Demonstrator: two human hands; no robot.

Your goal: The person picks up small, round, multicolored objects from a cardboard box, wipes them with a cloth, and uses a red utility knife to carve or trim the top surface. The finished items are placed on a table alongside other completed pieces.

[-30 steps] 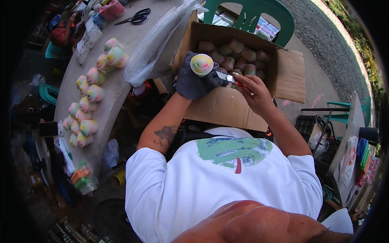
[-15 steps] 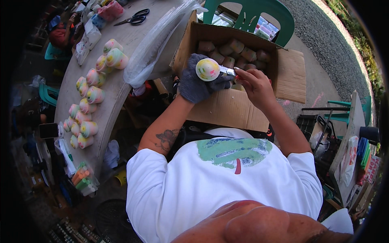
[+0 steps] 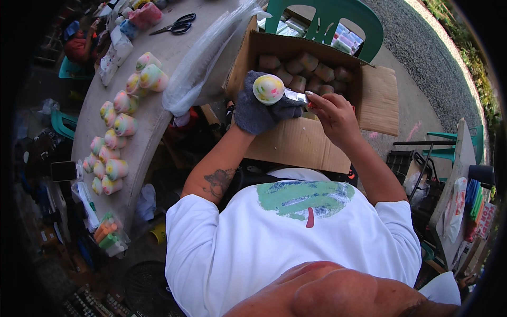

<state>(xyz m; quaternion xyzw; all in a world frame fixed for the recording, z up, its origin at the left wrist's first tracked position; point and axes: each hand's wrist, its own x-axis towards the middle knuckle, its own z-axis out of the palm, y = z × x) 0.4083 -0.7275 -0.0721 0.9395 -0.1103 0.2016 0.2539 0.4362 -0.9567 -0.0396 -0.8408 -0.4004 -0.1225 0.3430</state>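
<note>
A dark grey glove covers my left hand (image 3: 254, 113), whose fingers are wrapped round a white votive candle (image 3: 268, 90) speckled yellow, pink and green. Its rounded end faces up. My right hand (image 3: 334, 113) grips a small knife (image 3: 296, 95) with a silver blade and a bit of red at the handle. The blade points left, its tip at the candle's right side; whether it cuts in I cannot tell. Both hands are above the near side of an open cardboard box (image 3: 296, 140), which holds several duller candles (image 3: 323, 72).
On the curved table (image 3: 142, 127) at left stand several speckled candles (image 3: 125, 124), with black scissors (image 3: 178, 25) and clear plastic sheeting (image 3: 193, 74) farther back. A green chair (image 3: 369, 26) is behind the box. A person in red (image 3: 79, 48) sits beyond the table.
The candle has shifted slightly left and its top has turned a little in my gloved hand. The knife has dropped slightly lower along the candle's right side.
</note>
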